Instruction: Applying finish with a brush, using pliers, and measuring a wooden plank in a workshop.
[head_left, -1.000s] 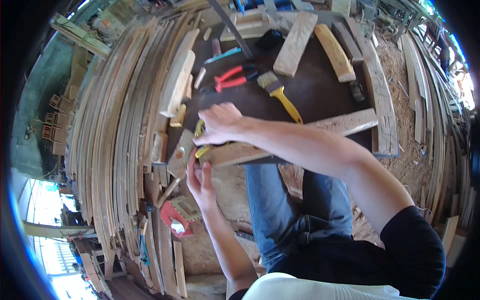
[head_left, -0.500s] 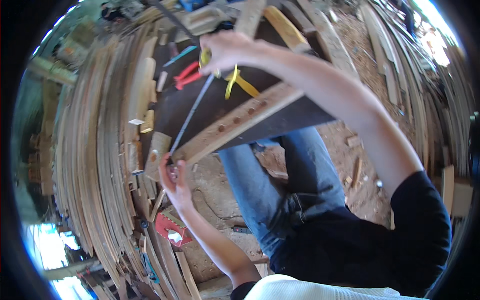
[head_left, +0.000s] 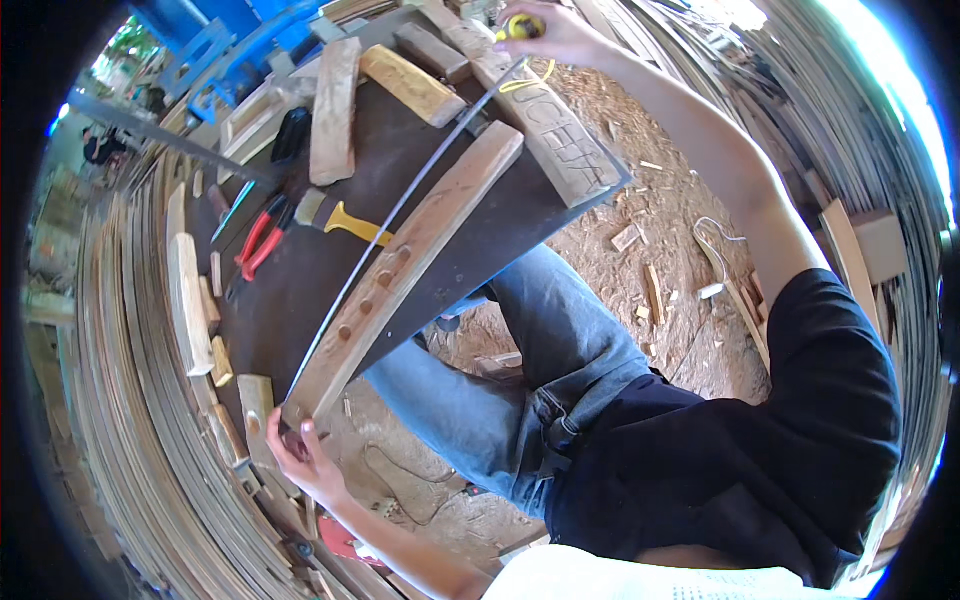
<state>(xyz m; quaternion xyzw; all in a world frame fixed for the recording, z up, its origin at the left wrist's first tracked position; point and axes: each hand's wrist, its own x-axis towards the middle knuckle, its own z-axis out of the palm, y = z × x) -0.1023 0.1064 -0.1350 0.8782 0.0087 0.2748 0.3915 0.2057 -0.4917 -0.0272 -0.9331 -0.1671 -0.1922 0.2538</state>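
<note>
My right hand (head_left: 568,40), raised at the far side, grips a yellow tape measure (head_left: 522,28) with a yellow strap hanging from it. Its metal blade (head_left: 392,212) is drawn out in a long line down to my left hand (head_left: 308,465). There the fingers close around the near end of a wooden bar (head_left: 425,232), at the blade's tip; the hook itself is hidden. Several round holes run along the bar's upper face. The blade lies along the bar's left side. Left of the bar rest a yellow-handled brush (head_left: 350,222) and red-handled pliers (head_left: 262,240).
The dark tabletop (head_left: 455,262) carries wood blocks, among them a yellowish one (head_left: 412,86) and a carved plank (head_left: 555,140) along its right edge. A long saw-like blade (head_left: 165,137) juts in from the left. Stacked boards (head_left: 120,400) flank the table. Scraps litter the dirt floor (head_left: 610,290).
My right hand has moved away to the far right with the tape measure, and much more blade is out. My left hand stays at the bar's near end. The view has shifted.
</note>
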